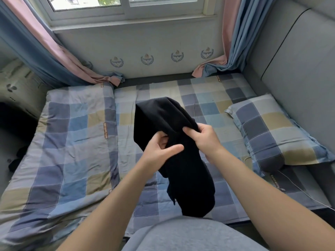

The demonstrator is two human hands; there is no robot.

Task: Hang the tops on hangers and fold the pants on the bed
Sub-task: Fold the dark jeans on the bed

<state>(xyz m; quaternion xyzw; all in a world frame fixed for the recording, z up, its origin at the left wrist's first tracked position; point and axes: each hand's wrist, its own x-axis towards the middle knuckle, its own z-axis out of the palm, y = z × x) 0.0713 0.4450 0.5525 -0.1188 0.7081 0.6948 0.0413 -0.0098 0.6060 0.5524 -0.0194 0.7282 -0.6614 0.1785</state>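
Black garment (pixel 159 115) held above checked bed (pixel 208 98).
Clamped at mid-length by left grip (pixel 159 151) and right grip (pixel 204 137), close together.

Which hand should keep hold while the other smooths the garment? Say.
The right hand, probably: its fingers curl over the garment, while the left hand only pinches it, thumb straight, so it frees easily.

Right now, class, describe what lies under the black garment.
The checked bedsheet shows around the black garment, which the left hand and right hand grip. The patch directly beneath is covered and cannot be seen.
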